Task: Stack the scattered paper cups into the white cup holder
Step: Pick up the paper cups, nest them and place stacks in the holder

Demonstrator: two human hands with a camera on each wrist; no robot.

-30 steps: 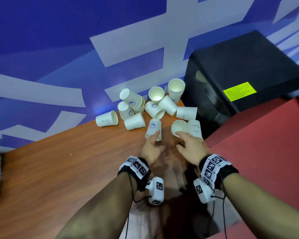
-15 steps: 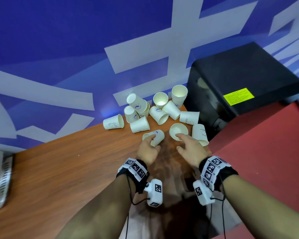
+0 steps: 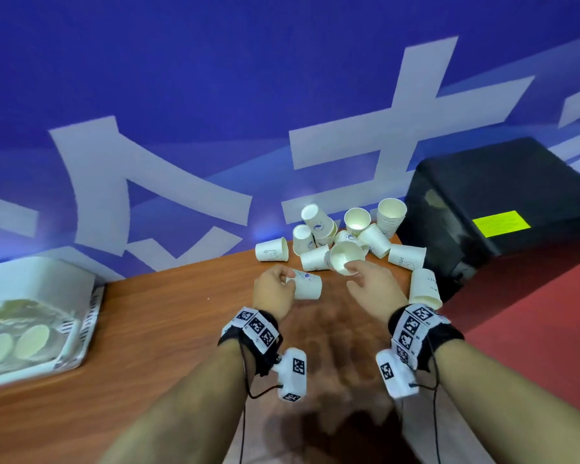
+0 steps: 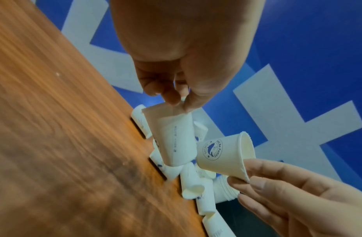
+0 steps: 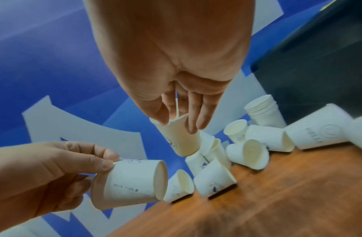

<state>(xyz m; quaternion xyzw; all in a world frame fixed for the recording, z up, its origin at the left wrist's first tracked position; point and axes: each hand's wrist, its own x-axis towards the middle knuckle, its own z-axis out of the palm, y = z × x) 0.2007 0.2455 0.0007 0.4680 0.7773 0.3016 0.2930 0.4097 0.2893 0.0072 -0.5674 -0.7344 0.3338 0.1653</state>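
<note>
Pinching one paper cup each by the rim (both lifted off the table [image 3: 168, 329]): left hand [image 3: 272, 289], right hand [image 3: 374, 289].

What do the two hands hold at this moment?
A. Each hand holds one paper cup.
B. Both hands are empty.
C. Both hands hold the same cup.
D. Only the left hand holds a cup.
A: the left hand pinches one paper cup, and the right hand holds a second cup by its rim.
</note>
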